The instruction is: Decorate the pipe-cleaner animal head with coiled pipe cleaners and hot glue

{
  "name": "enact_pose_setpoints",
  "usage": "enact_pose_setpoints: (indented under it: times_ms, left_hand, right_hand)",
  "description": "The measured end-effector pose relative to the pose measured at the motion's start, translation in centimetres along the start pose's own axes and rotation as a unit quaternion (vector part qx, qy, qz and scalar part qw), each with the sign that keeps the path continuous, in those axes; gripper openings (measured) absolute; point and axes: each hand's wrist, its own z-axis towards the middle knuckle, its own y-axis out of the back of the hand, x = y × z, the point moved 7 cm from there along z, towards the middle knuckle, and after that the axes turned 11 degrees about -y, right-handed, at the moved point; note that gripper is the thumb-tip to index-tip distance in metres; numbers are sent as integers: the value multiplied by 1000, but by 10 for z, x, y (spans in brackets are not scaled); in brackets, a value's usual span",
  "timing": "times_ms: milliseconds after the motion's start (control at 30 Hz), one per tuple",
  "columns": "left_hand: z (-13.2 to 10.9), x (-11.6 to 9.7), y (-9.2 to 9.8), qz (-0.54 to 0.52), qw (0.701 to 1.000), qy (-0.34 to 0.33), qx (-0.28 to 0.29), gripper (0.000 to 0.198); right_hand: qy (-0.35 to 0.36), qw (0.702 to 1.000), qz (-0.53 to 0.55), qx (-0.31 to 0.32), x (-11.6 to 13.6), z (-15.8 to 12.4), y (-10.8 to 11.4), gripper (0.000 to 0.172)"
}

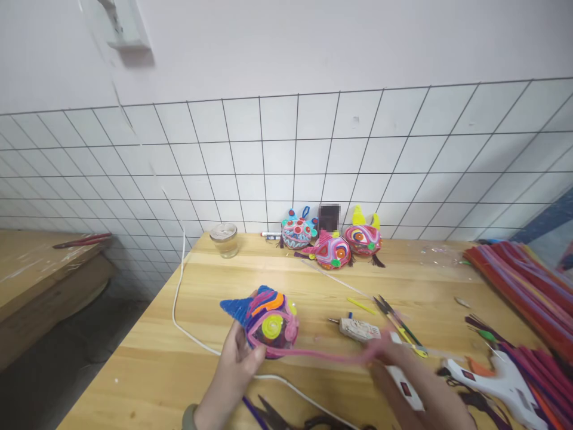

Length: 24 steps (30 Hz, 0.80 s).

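Nearest me, dark-bladed metal scissors (274, 414) lie with their blades parted beside a thin purple strip (254, 413); if I drop my left wrist carelessly, I could catch skin on those points. Just beyond, a white cable (293, 387) runs behind my left forearm, and a sleeve or finger hooked under it could drag whatever it feeds. My right hand (434, 382) is blurred, but its fingertips seem to pinch the far end of a fuzzy pink strip (320, 355), drawn almost straight across the table. My left hand (233, 363) holds the round, multicoloured ornament with blue pointed ears and a yellow spiral eye (272, 327) above the wood in front of me, fingers behind it and thumb pressed at its lower edge, where the strip meets it. Too hard a pull from the right could slip the strip from under that thumb or lift it out of line; too tight a squeeze could dent the coiled surface. The pale glue gun with a metal nozzle (359, 329) lies partly behind my right fingers, so a wide sweep might knock it, and the nozzle could burn me if hot; I cannot tell whether it is. Farther back, the yellow-and-black scissors (400, 325) lie angled, and a long overreach could brush their blades.
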Motion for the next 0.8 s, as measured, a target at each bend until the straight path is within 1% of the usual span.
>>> enact_pose_setpoints:
  times_ms: [33, 100, 133, 200, 267, 367, 433, 533, 600, 667, 733, 767, 800]
  left_hand:
    - [-1, 4, 3, -24, 1000, 5, -7, 56]
    - [-2, 9, 5, -67, 997, 26, -23, 48]
    - [-2, 10, 4, -90, 995, 40, -26, 46]
    - [-3, 9, -1, -130, 989, 72, -22, 44]
    - [-3, 7, -8, -150, 982, 111, -14, 40]
    - [-2, 3, -16, -185, 973, 137, -20, 53]
    - [-1, 3, -19, -205, 968, 142, -25, 57]
    - [-1, 2, -21, -220, 966, 137, -19, 52]
    - [-1, 1, -22, -217, 967, 132, -4, 46]
    - [-2, -1, -21, -210, 970, 125, 8, 43]
    - [-3, -2, -19, -204, 972, 116, 21, 41]
    - [-4, -2, -19, -202, 972, 114, 31, 41]
    - [-5, -2, -19, -203, 972, 109, 44, 42]
  right_hand:
    - [-66, 998, -24, -1, -23, -1, 6, 21]
    - [-162, 984, -58, 55, -57, -6, 10, 19]
    - [-196, 975, -71, 77, -68, -10, 11, 20]
    - [-233, 964, -86, 98, -78, -17, 11, 22]
    - [-253, 956, -101, 109, -80, -21, 6, 25]
    - [-296, 933, -157, 131, -81, -25, -9, 29]
    - [-318, 921, -188, 119, -82, -23, -14, 30]
    - [-337, 921, -168, 102, -82, -18, -17, 32]
    - [-338, 923, -141, 115, -84, -14, -18, 30]
    - [-325, 931, -110, 125, -85, -10, -15, 31]
    - [-315, 942, -58, 99, -86, -8, -7, 34]
    - [-311, 947, -26, 69, -86, -8, 0, 36]
    - [-312, 950, -3, 25, -87, -10, 8, 38]
